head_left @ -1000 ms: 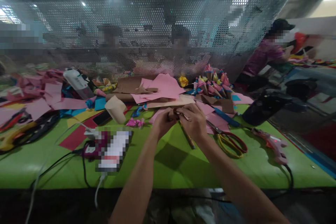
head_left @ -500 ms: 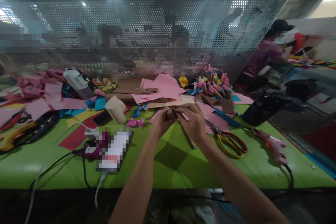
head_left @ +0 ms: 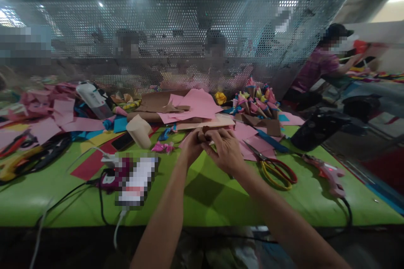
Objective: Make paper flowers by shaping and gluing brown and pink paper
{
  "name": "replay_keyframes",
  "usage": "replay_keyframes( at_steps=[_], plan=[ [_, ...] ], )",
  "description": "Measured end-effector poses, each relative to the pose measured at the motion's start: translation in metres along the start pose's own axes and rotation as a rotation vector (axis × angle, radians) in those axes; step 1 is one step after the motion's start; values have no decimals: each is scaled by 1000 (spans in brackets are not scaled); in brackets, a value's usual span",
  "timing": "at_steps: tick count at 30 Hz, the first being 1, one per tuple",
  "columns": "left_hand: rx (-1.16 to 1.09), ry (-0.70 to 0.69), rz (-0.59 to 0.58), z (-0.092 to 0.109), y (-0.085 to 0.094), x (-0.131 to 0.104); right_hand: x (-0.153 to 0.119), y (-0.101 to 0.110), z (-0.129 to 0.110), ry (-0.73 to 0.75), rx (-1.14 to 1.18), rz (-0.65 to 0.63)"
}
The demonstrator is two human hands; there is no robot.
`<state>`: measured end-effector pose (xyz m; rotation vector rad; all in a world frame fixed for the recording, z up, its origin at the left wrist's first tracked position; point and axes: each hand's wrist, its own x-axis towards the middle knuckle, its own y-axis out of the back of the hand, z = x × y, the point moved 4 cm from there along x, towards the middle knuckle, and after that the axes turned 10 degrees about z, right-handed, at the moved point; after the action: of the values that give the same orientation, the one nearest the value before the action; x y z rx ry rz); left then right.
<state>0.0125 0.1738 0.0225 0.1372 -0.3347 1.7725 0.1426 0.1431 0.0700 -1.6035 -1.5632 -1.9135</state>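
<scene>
Both of my hands meet over the middle of the green table (head_left: pixel 205 210). A small piece of brown paper (head_left: pixel 205 129) is pinched between them. My left hand (head_left: pixel 193 145) curls round its left side, fingers closed. My right hand (head_left: pixel 224 147) bends its fingers over it from the right, covering much of the piece. Just behind lie pink sheets (head_left: pixel 198 103) and a cream sheet (head_left: pixel 221 121). To the right of my right hand are scissors (head_left: pixel 277 172) with red and yellow handles.
On the right are a pink glue gun (head_left: pixel 330 172) and a black container (head_left: pixel 315 132). Paper flowers (head_left: pixel 255 101) stand at the back. A phone (head_left: pixel 139 181) with cables, a cream paper roll (head_left: pixel 139 130) and yellow-handled scissors (head_left: pixel 19 164) lie left. A person (head_left: pixel 325 63) sits beyond.
My right hand has shifted slightly left and its fingers have folded further over the brown piece. My left hand has moved a little left. The person at the right has raised an arm.
</scene>
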Motion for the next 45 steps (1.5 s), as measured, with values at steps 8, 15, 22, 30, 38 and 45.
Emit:
replay_keyframes(
  at_steps=[8,15,22,30,38,45],
  plan=[
    [-59,50,-3,4,0,0,3,8,2,-12,89,29],
    [19,69,0,11,2,-1,5,18,10,-42,135,109],
    [26,43,-30,7,4,0,5,16,1,16,37,47],
    [48,18,15,5,3,-1,4,12,-1,25,-3,-10],
    [-26,59,-16,16,1,-5,6,23,0,-17,110,112],
    [38,59,-6,9,3,-2,4,16,-1,11,63,56]
  ],
)
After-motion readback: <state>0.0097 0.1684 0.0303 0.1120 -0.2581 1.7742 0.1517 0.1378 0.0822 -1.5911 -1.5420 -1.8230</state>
